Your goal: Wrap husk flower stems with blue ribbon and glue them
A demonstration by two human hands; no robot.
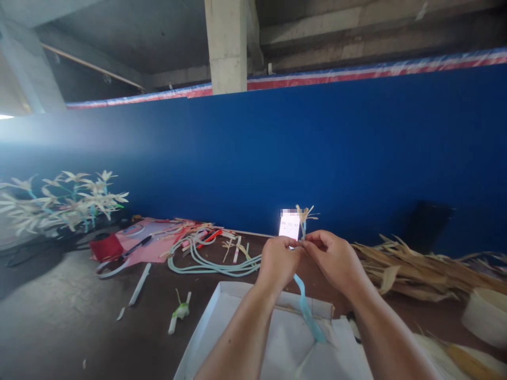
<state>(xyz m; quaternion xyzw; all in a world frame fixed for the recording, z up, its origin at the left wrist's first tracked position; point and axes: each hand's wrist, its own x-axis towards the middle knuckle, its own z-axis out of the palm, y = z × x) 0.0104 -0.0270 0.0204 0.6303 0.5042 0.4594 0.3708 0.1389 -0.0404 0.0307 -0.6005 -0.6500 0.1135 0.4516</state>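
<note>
My left hand (279, 262) and my right hand (333, 257) meet in front of me, fingertips pinched close together. Between them rises a thin blue-wrapped stem (304, 228), topped by a small flower of dried husk strips (306, 213). My right thumb and finger close on the stem. A light blue ribbon (303, 298) hangs from my left fingers down to a white box lid (222, 289) beneath my forearms. The exact grip point is hidden by my fingers. Just behind the hands a lit phone (289, 227) stands upright.
Coiled pale cords (214, 270) and a pink sheet (144, 245) lie left, beside a red roll (106, 247). Finished husk flowers (75, 195) stand far left. Dried husks (412, 272) and a white roll (486, 315) lie right. A blue partition (356, 153) runs behind the table.
</note>
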